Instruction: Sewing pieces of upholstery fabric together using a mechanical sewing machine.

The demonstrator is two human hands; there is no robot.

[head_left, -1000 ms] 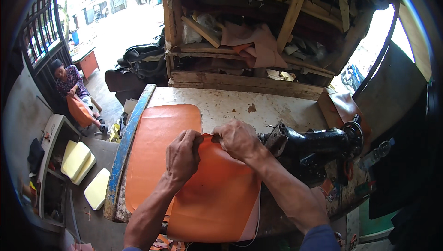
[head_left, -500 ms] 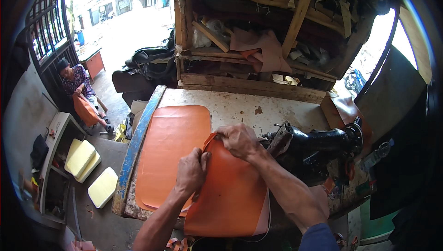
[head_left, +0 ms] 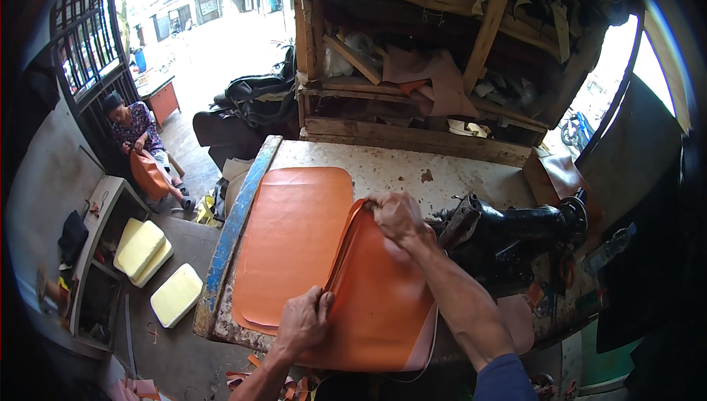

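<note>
— While both hands are on that orange cover (head_left: 383, 305), where does the work stand?

— Judging from how it lies, partway. The cover sits at the near right of the worn white table (head_left: 412, 169), just left of the black sewing machine (head_left: 508, 235), and it overlaps a flat orange sheet (head_left: 294, 239) spread beside the blue table edge (head_left: 239, 217).

— What has each hand got?

— The right hand (head_left: 398, 217) is closed over the cover's far corner, fingers curled tight on the raised edge. The left hand (head_left: 303, 324) pinches the near end of that same edge, thumb and fingers shut on it.

— So what looks done, what's left?

— The long left edge shows a neat piped seam, so that side seems finished. Nothing lies under the machine's needle, as far as I can tell, and the flat sheet looks untouched.

— Anything else around?

— Pale yellow cushions (head_left: 147, 250) on the floor at left, and a seated person (head_left: 132, 132) holding another orange piece.
</note>
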